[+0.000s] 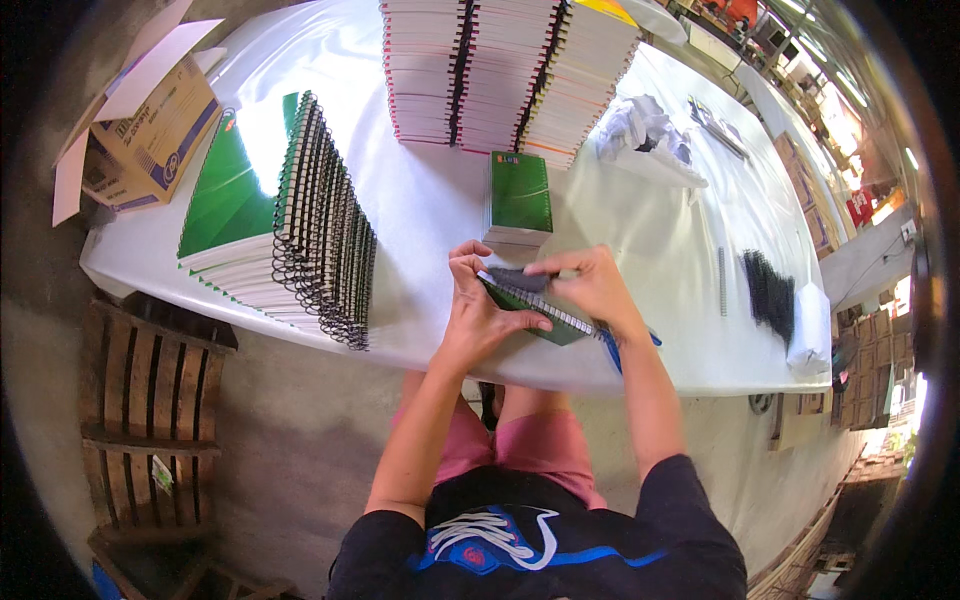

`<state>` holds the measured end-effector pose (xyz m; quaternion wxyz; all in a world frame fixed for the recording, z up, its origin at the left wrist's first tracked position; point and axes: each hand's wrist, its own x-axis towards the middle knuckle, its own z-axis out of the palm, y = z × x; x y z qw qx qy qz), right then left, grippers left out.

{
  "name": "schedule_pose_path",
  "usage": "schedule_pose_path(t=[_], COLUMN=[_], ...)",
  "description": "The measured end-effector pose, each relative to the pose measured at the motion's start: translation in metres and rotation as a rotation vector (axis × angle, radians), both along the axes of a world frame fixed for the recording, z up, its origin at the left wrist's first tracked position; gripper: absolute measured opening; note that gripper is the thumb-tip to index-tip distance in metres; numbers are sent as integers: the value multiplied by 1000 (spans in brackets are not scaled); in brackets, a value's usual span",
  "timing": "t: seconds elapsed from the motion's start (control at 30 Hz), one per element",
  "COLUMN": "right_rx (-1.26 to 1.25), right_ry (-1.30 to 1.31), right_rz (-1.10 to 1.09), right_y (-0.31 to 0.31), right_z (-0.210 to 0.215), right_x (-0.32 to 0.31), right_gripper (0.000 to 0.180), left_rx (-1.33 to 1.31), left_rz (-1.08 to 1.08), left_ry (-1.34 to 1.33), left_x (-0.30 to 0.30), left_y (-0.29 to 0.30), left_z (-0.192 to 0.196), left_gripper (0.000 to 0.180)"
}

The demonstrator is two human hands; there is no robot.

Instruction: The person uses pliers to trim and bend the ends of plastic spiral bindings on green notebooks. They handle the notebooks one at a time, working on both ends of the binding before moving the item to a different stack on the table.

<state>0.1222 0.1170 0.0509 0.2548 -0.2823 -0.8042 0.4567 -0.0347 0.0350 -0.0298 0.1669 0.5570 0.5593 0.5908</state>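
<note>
The thumb and curled fingers of the left hand (pixel 474 316) clasp the notebook (pixel 548 327) between them, apparently to steady its coil (pixel 568 317) beside the right hand (pixel 588 282), whose bunched fingers touch a dark piece (pixel 514 281), pinching or not I cannot tell.

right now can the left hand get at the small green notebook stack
Probably yes: the green stack stands just past the left hand, nothing visibly between, though that hand holds a spiral notebook.

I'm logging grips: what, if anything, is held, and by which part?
The left hand holds a small green spiral notebook by its left end. The right hand touches a dark object at its right end; blur hides any grip.
</note>
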Motion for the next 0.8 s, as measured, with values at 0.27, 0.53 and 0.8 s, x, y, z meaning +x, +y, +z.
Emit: schedule_pose_path(t=[0.27, 0.53, 0.8], right_rx=[-132, 48, 441], right_ry=[93, 15, -711], right_rz=[-33, -325, -728], right_y=[-11, 11, -41], right_z=[-3, -7, -35], right_x=[-16, 17, 101], right_gripper=[30, 33, 61], left_rx=[-9, 12, -261], left_rz=[-14, -20, -26], left_ry=[-29, -216, -780], left_x=[4, -1, -5], left_y=[0, -1, -27], left_z=[2, -10, 19], left_gripper=[107, 76, 17])
